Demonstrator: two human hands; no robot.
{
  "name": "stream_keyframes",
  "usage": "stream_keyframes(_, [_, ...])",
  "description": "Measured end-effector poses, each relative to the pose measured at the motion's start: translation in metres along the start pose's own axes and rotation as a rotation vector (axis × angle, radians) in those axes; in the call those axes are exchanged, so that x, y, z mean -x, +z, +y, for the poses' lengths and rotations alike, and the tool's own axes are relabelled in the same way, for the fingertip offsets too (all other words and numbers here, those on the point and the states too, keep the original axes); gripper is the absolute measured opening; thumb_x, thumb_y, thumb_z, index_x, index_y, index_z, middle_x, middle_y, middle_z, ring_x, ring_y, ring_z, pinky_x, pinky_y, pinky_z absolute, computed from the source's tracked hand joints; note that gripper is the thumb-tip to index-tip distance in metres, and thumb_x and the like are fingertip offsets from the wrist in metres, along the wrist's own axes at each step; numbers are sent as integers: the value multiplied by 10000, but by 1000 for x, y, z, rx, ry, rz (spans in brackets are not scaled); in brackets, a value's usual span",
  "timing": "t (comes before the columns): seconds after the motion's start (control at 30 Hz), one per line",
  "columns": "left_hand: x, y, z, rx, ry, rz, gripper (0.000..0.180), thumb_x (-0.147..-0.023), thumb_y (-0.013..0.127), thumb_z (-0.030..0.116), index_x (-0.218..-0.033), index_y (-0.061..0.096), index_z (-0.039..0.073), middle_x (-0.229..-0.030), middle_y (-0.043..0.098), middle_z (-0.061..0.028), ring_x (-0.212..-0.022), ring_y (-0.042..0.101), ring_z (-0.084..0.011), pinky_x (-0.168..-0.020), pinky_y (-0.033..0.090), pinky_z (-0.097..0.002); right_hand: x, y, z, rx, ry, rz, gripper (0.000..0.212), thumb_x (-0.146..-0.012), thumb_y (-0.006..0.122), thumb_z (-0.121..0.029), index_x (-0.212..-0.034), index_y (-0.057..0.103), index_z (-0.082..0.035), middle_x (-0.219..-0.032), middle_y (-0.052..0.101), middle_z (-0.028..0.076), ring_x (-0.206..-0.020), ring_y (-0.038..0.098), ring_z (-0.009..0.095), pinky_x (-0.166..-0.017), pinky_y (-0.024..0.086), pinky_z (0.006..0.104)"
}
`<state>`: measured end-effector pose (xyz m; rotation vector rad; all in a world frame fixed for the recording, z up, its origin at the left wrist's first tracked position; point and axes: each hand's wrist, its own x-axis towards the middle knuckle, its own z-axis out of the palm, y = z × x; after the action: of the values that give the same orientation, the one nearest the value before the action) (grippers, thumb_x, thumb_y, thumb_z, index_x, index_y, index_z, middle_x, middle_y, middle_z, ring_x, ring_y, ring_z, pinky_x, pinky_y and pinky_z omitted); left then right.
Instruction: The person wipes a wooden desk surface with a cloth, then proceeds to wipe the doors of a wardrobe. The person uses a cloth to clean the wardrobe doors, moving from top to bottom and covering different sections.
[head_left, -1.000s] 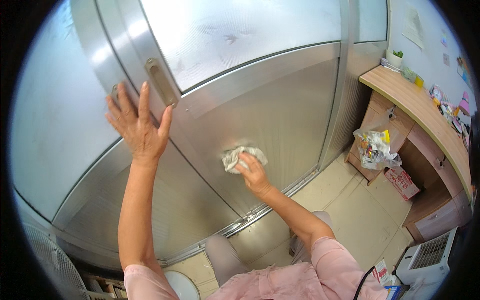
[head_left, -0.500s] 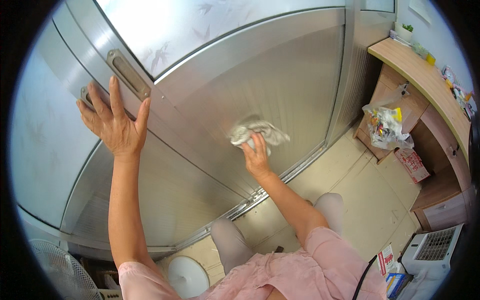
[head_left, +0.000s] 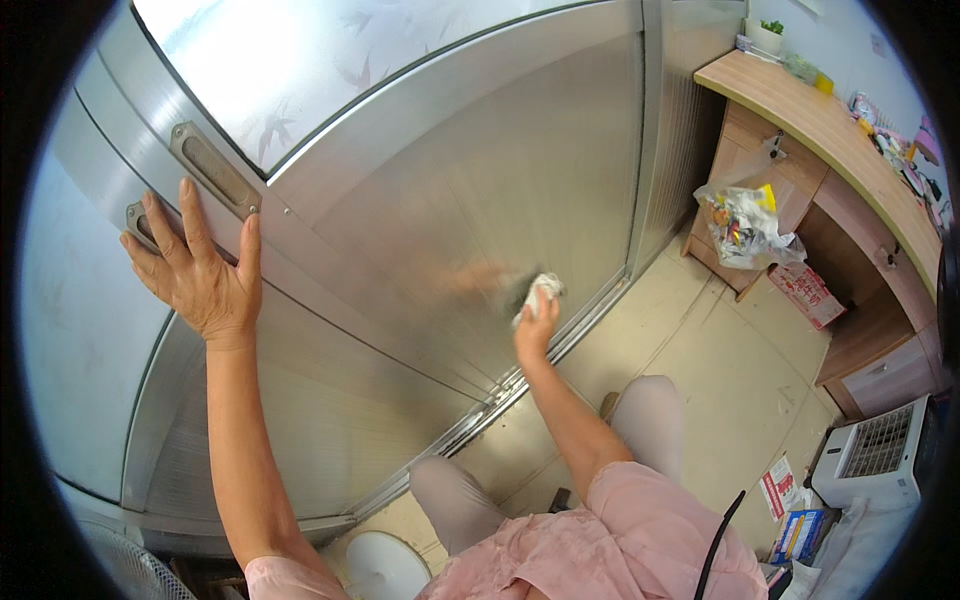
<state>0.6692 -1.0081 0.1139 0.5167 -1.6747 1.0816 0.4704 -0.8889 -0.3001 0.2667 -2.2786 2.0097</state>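
Observation:
My left hand (head_left: 208,285) lies with fingers spread on the metal frame of a sliding door (head_left: 400,190), between two recessed handles; the nearer handle (head_left: 214,170) is just beyond its fingertips. Low on the door's brushed metal panel, my right hand (head_left: 537,325) grips a whitish cloth (head_left: 542,297) bunched up and pressed to the surface. A blurred reflection of the hand and cloth shows in the panel. Above this panel is frosted glass (head_left: 330,60) with a leaf pattern.
A wooden desk (head_left: 800,115) stands at right, a plastic bag of wrappers (head_left: 745,225) hanging from it. Below are a red-and-white box (head_left: 808,293) and a white air cooler (head_left: 872,455). A fan (head_left: 125,565) and round white lid-like object (head_left: 385,568) sit lower left. The door track (head_left: 480,408) edges the tiled floor.
My right hand has moved the cloth down and to the right across the panel, and the cloth is more bunched. My left hand stays on the door frame while the view shifts slightly.

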Motion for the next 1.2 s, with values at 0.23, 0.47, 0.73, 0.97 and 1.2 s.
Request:
stream_keyframes(0.23, [6,-3,-9,-45,5,-5,685,-843,487,635,-1434,341,321,-1519,240,-65,-1414,84,-393,-1144,110,-527,-46,-9,-230,-466,-776,-165,612,-844,666,-239,-1376,412,-75,-1396,380,192,-1317,335,370,-1051,311,466])
stream_keyframes(0.47, [-1,-7,-1,-24,1,-3,693,-831,560,574,-1430,366,284,-1536,217,-36,-1428,69,-358,-1145,137,-513,-94,24,-168,-13,-985,70,571,-882,570,-415,-1363,444,-134,-1426,346,183,-1366,227,372,-1020,248,515])
stream_keyframes(0.73, [2,-7,-1,-39,13,-1,692,-826,572,558,-1426,375,273,-1526,240,-57,-1420,95,-374,-1138,153,-521,-101,15,-179,-195,-1042,27,451,-862,614,-344,-1237,531,-107,-1249,444,191,-1111,448,382,-964,341,477])
stream_keyframes(0.97, [2,-7,-5,-38,30,14,654,-862,501,563,-1435,355,284,-1530,236,-73,-1417,109,-385,-1138,130,-526,-111,16,-243,-172,-1283,143,469,-795,660,-431,-1220,569,-253,-1291,458,187,-1193,430,375,-968,350,514])
stream_keyframes(1.2, [5,-8,-6,-93,32,-19,652,-857,505,543,-1433,359,274,-1530,234,-69,-1423,95,-381,-1146,137,-519,-229,11,-148,-90,-706,410,452,-909,541,-250,-1246,488,46,-1307,463,254,-1247,416,384,-1054,327,438])
